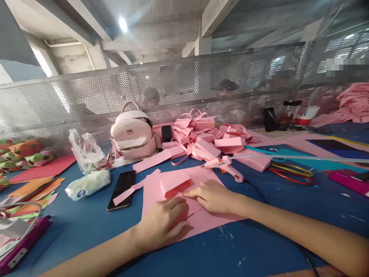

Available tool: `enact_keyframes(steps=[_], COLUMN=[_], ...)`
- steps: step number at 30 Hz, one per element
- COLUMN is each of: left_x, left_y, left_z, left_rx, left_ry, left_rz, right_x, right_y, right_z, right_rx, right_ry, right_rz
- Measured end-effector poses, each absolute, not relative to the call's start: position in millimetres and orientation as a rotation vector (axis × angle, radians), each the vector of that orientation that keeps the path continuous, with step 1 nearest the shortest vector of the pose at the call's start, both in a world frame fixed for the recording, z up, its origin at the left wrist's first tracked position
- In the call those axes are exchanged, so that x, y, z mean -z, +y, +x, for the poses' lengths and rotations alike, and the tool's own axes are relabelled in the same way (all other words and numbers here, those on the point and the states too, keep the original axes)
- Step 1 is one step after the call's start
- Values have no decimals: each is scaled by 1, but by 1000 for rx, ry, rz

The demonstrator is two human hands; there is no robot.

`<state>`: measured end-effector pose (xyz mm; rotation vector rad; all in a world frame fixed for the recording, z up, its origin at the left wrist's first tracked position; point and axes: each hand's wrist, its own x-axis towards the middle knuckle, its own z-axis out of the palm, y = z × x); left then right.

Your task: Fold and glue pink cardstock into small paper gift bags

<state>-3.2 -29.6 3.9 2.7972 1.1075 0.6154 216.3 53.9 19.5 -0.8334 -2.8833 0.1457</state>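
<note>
A small pink folded paper box (176,182) lies on a larger pink paper sheet (151,202) in front of me. My left hand (163,219) rests on the sheet at the box's near side, its fingers slightly bent and thumb apart. From the right, my right hand (213,196) reaches in with the index finger stretched out, its tip at the box's lower edge; the other fingers are bent. Whatever lies under the left fingers is hidden. A pink glue gun (226,167) sits just beyond my right hand.
Behind the sheet are a pile of pink paper pieces (204,138) and a pale backpack (132,134). To the left lie a dark phone (122,188), a tissue pack (88,184) and coloured papers. A cable (256,188) passes under my right arm. A perforated metal screen (95,96) stands behind.
</note>
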Motion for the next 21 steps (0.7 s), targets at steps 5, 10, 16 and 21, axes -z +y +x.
enact_keyframes(steps=[5, 10, 16, 21], left_x=[-3, 11, 33, 25], left_y=[-21, 0, 23, 17], left_z=[-14, -32, -45, -40], left_rx=[-899, -1327, -1202, -1103], left_ry=[946, 1353, 1383, 1298], left_rz=[2761, 2304, 2149, 2145], right_x=[-7, -1, -4, -5], right_y=[59, 65, 62, 59], right_z=[223, 225, 221, 219], right_rx=[-295, -374, -451, -427], right_ry=[-2724, -2583, -2441, -2415], right_rz=[-849, -925, -932, -864])
